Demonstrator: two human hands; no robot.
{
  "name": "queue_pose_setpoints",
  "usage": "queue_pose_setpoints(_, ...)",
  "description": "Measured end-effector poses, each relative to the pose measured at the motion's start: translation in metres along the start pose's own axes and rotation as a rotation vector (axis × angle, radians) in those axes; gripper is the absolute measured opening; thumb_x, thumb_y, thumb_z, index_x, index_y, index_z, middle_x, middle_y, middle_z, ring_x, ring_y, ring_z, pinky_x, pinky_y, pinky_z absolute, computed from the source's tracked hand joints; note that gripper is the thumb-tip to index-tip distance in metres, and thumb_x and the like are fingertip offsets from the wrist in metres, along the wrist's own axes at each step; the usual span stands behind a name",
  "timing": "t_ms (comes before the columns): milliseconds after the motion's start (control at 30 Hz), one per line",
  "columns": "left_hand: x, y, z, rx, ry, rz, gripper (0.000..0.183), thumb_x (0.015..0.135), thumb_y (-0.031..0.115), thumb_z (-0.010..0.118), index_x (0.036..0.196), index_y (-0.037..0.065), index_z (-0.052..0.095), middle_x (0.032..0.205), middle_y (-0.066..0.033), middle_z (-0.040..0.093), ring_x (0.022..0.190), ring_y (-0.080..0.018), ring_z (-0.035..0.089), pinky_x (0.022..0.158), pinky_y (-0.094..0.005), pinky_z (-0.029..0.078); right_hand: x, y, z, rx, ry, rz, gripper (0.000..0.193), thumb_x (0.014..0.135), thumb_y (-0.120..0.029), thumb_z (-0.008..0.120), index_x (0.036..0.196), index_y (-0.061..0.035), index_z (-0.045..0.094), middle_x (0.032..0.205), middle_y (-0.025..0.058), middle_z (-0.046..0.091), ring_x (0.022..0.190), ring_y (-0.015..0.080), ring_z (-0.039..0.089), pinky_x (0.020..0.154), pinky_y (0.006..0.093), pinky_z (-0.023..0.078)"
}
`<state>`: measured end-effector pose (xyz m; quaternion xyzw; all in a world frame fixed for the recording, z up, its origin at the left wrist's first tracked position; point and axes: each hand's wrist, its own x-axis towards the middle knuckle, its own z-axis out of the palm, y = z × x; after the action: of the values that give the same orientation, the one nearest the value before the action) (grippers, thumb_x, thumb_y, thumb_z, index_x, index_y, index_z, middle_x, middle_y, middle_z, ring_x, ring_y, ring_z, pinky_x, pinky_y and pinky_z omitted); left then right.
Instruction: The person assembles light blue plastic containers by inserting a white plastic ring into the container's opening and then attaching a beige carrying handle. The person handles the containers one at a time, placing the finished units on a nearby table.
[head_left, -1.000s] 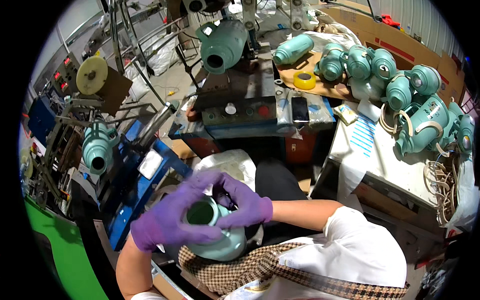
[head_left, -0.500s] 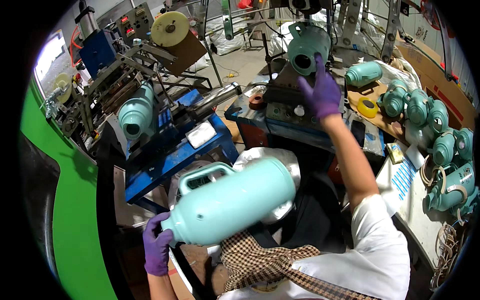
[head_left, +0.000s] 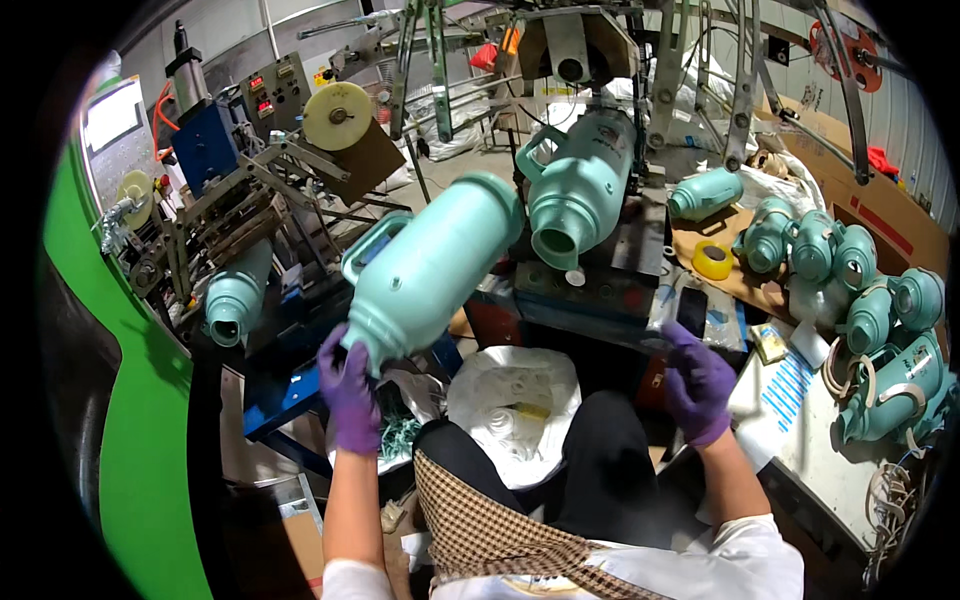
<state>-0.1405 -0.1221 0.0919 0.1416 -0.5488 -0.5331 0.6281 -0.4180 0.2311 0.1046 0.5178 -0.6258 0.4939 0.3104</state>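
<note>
My left hand (head_left: 350, 395), in a purple glove, grips a mint-green thermos flask casing (head_left: 430, 265) by its narrow neck. The casing slants up and away to the right, its side handle toward the upper left. Beyond it, a second casing (head_left: 585, 185) sits on the printing machine (head_left: 570, 65), mouth toward me and a dark print on its top side. My right hand (head_left: 697, 385), also gloved in purple, hovers right of my knees with fingers apart and nothing in it. A third casing (head_left: 238, 295) rests in the machine at the left.
Several finished-looking casings (head_left: 812, 245) stand on the right-hand bench, with yellow tape (head_left: 712, 260) and a lying casing (head_left: 706, 193) nearby. A white sack (head_left: 515, 410) is open between my knees. A green panel (head_left: 140, 400) borders the left side. Metal linkage arms (head_left: 665, 90) hang overhead.
My right hand has drawn back from the machine to beside my knee. The machine's casing now shows its printed side. My left hand has swung its casing up more steeply. The view has shifted.
</note>
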Motion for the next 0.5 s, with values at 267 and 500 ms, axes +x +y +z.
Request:
queue_pose_setpoints(267,0.019,-0.031,0.055,-0.097,0.069,0.020,0.042,0.086,-0.003,0.075,0.125,0.000,0.059,0.108,-0.0056,0.062,0.087,-0.0091,0.061,0.077,-0.0218,0.053,0.092,0.032,0.111,-0.390,-0.117,0.009,0.072,0.090,-0.039,0.069,0.153,-0.0202,0.039,0.091,0.0106,0.067,0.076,0.0309,0.065,0.065,0.0446,0.053)
queue_pose_setpoints(500,0.011,-0.021,0.028,-0.209,0.099,-0.131,0.041,0.090,0.004,0.074,0.128,0.002,0.057,0.114,-0.0087,0.064,0.098,-0.0176,0.064,0.087,-0.0318,0.055,0.088,-0.022,0.076,-0.269,-0.053,-0.226,0.063,0.083,-0.020,0.071,0.144,-0.0230,0.054,0.075,0.0045,0.066,0.060,0.0256,0.065,0.053,0.0393,0.049)
